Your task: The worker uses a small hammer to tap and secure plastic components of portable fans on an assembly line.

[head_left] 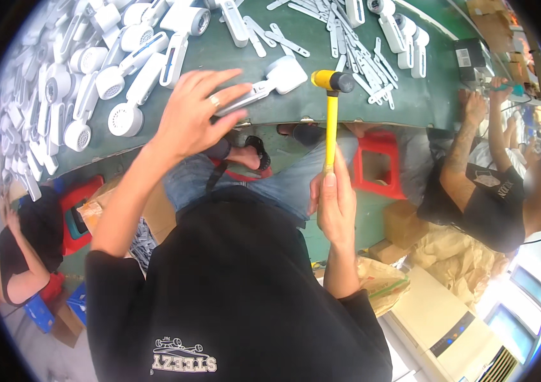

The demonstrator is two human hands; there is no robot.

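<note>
My right hand point(334, 204) is closed around the yellow handle of a small mallet point(331, 127), held upright with its yellow-and-black head over the table's near edge. With fingers spread, my left hand point(197, 114) is over the handle of a white round-headed handheld unit point(285, 75); whether it touches the handle I cannot tell. A ring is on one finger. That unit lies at the near edge, its head toward the mallet. Similar units, such as a grille-faced one point(126, 119), lie left of my hand; they look like handheld fans or shower heads.
The green table point(258, 63) holds a heap of units at left and a pile of thin grey strips point(366, 60) at right. A dark box point(473, 58) stands far right. Co-workers sit on both sides. Red stools point(379, 165) and cardboard boxes point(405, 224) are below.
</note>
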